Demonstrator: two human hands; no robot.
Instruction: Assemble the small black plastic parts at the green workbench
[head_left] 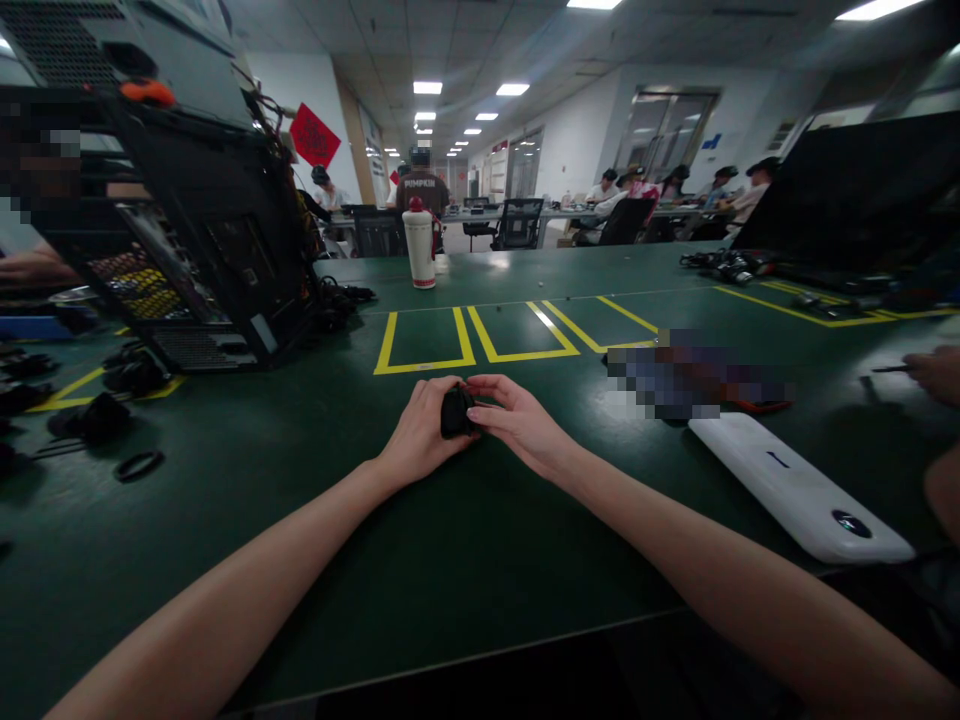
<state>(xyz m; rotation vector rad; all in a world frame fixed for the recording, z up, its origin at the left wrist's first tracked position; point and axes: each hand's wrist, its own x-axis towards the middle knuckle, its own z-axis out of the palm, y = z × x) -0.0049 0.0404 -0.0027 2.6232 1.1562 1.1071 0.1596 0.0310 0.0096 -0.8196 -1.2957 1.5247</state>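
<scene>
A small black object [455, 414], with a bulky rounded body, is held between my two hands over the green table [420, 540]. My left hand [420, 430] wraps round its left side, thumb below and fingers over the top. From the right, the fingertips of my right hand [517, 420] pinch at its edge. Its exact kind cannot be made out, since my fingers cover part of it.
An open computer case [225, 270] stands at left, near black cables [135, 370] and a black ring [139, 466]. Yellow tape [427, 367] marks rectangles ahead, before a white tumbler [420, 245]. A white oblong device [795, 485] lies right, near another person's hand [937, 372].
</scene>
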